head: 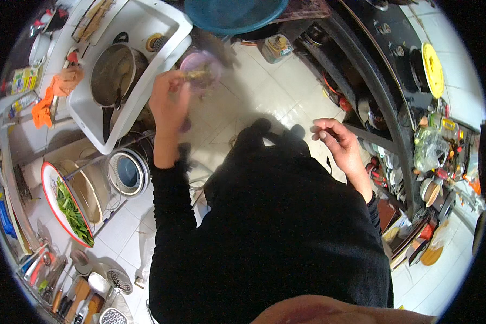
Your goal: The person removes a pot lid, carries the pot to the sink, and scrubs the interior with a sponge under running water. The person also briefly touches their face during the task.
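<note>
My left hand (pixel 171 103) is blurred at the front left, beside the rim of the white sink (pixel 177 47). At its fingertips is a brownish-green scrap (pixel 197 75), too smeared to name more exactly. Below the scrap stands a round pink-purple bin (pixel 214 65) on the floor. In the sink rests a dark metal pot (pixel 110 75) with a long handle and a utensil inside. My right hand (pixel 341 142) hangs on the other side of my body, fingers apart and loosely bent, holding nothing, with the dark counter beyond it.
A blue-green basin (pixel 237 16) sits ahead. A plastic jug (pixel 276 48) stands on the tiled floor (pixel 263 83). Orange cloths (pixel 44 107) hang left of the sink. On the left rack is a red-rimmed plate (pixel 48 178) of green leaves (pixel 71 210). Kitchenware crowds the right counter (pixel 389 52).
</note>
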Available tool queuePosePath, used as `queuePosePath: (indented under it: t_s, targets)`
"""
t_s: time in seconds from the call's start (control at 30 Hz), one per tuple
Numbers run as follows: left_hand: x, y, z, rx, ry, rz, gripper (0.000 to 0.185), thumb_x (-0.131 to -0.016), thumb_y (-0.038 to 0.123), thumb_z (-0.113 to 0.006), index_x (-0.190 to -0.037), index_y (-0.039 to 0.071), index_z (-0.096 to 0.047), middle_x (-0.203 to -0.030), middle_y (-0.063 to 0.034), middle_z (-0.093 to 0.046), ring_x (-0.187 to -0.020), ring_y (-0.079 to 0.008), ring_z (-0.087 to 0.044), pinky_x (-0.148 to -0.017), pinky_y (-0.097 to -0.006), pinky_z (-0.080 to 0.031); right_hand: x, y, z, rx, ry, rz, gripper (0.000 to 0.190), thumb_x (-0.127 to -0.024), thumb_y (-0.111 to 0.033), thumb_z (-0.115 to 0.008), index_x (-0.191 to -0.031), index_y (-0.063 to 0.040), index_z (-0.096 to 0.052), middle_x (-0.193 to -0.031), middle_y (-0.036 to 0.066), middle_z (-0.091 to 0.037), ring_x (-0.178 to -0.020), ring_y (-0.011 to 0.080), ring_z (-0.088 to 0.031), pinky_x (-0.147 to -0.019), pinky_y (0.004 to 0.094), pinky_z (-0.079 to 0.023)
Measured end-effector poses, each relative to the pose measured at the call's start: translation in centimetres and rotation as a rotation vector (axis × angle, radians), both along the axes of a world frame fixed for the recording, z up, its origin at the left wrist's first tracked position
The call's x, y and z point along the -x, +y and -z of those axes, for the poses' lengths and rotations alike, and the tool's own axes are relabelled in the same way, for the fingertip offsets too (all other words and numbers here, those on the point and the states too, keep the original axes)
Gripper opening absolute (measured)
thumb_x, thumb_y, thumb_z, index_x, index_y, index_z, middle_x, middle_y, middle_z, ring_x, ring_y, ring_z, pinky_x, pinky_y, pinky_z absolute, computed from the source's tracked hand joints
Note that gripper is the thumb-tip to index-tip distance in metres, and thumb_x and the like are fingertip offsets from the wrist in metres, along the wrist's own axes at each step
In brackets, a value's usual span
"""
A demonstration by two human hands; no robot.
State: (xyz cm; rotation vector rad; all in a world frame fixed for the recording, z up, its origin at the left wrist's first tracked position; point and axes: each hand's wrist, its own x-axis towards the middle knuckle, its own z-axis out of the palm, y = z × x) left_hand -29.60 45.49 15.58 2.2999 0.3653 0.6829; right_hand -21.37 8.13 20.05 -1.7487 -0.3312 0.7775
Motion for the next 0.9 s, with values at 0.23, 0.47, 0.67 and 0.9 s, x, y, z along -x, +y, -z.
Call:
queuePosePath:
  t_s: [0.23,0.47,0.67,0.9]
  targets:
    - [-1.7,-0.8,11.5,0.434,0.022,-0.164,0.031,-0.083,0.001,-0.059,-0.113,-0.001,-0.059,-0.105,-0.01,-0.063,-0.09,-0.0187,-0.061,-0.082,-0.0305,-0.049,0.4,-4.4,2.1,0.09,-0.097,0.119,0.023,-0.087,-0.008,-0.061,-0.109,-0.005,-0.063,-0.1,0.008,-0.066,-0.092,0.0154,-0.063,-0.082,0.0279,-0.05]
    - [-8.8,-14.4,6.7,0.323,0.222,0.592,0.013,-0.087,0.002,-0.059,-0.099,-0.002,-0.062,-0.091,-0.0061,-0.062,-0.077,-0.0126,-0.056,-0.07,-0.0253,-0.046,2.0,-9.1,4.1,-0.036,-0.101,0.321,0.024,-0.089,-0.01,-0.058,-0.112,-0.003,-0.059,-0.09,0.005,-0.065,-0.08,0.0108,-0.063,-0.075,0.0256,-0.051]
    - [-12.6,-26.2,3.4,0.22,0.264,0.987,0.006,-0.079,-0.004,-0.061,-0.085,-0.002,-0.059,-0.08,-0.0107,-0.059,-0.074,-0.0212,-0.058,-0.07,-0.0308,-0.048,4.9,-16.4,5.4,0.017,-0.148,0.588,0.023,-0.089,-0.009,-0.057,-0.111,-0.001,-0.059,-0.084,0.003,-0.063,-0.077,0.008,-0.06,-0.072,0.0247,-0.05]
    - [-14.4,-38.9,2.0,0.024,0.43,1.363,0.034,-0.081,0.016,-0.065,-0.11,0.0,-0.059,-0.12,-0.0186,-0.055,-0.109,-0.0303,-0.054,-0.093,-0.0377,-0.042,11.7,-24.9,9.8,-0.009,0.059,0.954,0.022,-0.089,-0.009,-0.058,-0.109,-0.003,-0.061,-0.085,0.005,-0.064,-0.076,0.0096,-0.061,-0.071,0.0248,-0.05]
